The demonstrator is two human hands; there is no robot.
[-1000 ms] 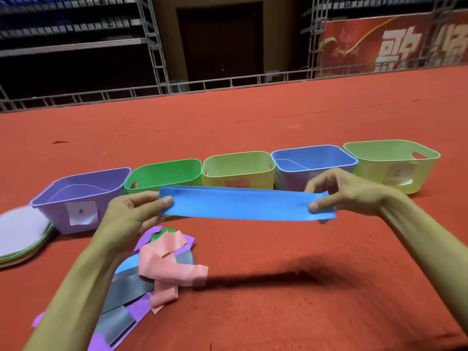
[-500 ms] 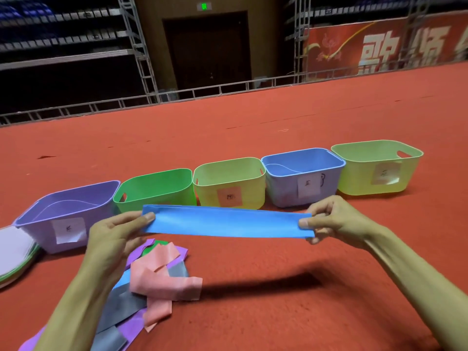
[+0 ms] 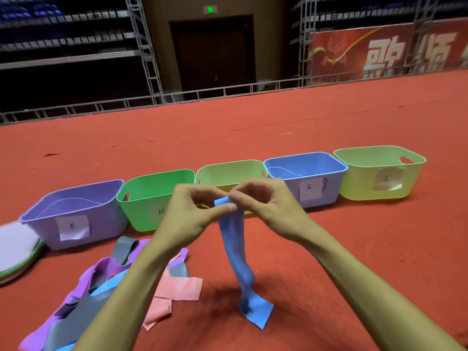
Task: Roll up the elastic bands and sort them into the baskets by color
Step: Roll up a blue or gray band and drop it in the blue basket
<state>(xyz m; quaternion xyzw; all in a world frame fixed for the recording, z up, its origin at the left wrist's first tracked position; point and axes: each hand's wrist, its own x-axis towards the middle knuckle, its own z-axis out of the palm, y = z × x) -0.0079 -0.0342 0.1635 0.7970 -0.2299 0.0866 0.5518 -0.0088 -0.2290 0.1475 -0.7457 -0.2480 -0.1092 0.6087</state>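
Red carpet (image 3: 329, 117) covers the floor; dark doorway (image 3: 212, 51) at top centre. Left hand (image 3: 187, 214) and right hand (image 3: 268, 206) pinch the blue elastic band (image 3: 231, 239).

The bare left forearm (image 3: 126, 295) and right forearm (image 3: 367, 300) reach forward from the lower corners and converge, so the hands meet in mid-air with knuckles nearly touching. The left hand (image 3: 187, 216) has its fingers curled and its thumb stretched across to pinch the top end of the blue band (image 3: 231, 239). The right hand (image 3: 266, 206) pinches that same end between thumb and curled fingers.
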